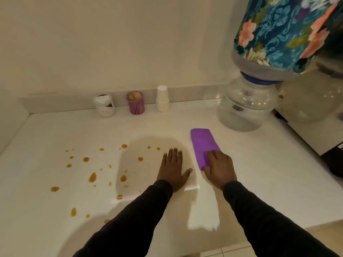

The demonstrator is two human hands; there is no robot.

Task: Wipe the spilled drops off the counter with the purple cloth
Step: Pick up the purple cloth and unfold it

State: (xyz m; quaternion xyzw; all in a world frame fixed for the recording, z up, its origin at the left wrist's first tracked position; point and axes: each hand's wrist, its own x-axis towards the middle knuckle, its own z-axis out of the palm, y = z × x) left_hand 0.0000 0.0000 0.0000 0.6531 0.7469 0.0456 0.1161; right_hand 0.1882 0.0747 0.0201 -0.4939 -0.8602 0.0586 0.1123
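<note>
Warm dim light, soft blur, perhaps overhead; edges bowed.

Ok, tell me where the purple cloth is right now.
In the head view, the purple cloth lies folded on the counter, right of centre, under the right hand.

Folded purple cloth (203,145) beside amber drops (92,177); counter (259,164) white.

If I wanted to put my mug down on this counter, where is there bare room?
Bare counter lies right of the purple cloth, in front of the water dispenser, and between the spill and the back row: jar, stick holder, paper cups. The left half is dotted with brown drops; the middle holds the left hand and right hand.
</note>
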